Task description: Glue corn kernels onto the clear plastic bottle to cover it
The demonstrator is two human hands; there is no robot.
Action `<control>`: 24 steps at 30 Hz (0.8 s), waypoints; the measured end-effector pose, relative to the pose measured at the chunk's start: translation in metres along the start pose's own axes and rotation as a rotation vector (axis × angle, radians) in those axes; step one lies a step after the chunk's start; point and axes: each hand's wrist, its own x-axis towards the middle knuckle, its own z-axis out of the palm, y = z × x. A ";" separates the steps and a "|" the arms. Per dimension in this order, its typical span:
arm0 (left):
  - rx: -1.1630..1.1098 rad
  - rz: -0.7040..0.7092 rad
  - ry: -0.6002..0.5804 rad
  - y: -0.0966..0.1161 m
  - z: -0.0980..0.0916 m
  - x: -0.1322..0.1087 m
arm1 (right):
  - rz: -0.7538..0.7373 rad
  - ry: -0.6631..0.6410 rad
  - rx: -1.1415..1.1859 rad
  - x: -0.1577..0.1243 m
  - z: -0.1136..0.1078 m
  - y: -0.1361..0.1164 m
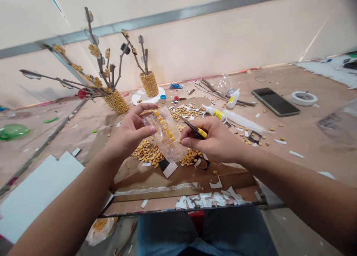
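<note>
My left hand is closed on the upper left edge of a clear plastic piece, which is tilted above the cardboard. A row of yellow corn kernels is stuck along the plastic. In my right hand lies a black-and-yellow cutter, its dark end pointing up and left. The thumb and index fingertips of that hand pinch together close to the lower end of the row; a small kernel seems to be between them. Loose kernels are heaped underneath on the cardboard.
Two kernel-covered pots with twigs stand at the back left. Glue bottles, a phone and a tape roll lie to the right. White scraps line the front edge; a white sheet is left.
</note>
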 end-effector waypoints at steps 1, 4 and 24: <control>0.015 -0.002 0.003 0.000 0.000 -0.001 | -0.014 -0.003 -0.023 0.000 0.000 -0.001; 0.045 -0.006 0.009 -0.003 0.000 -0.002 | -0.034 -0.001 -0.085 -0.002 0.000 -0.005; 0.201 0.099 0.068 -0.006 0.006 -0.006 | 0.042 0.137 -0.144 -0.005 0.010 -0.008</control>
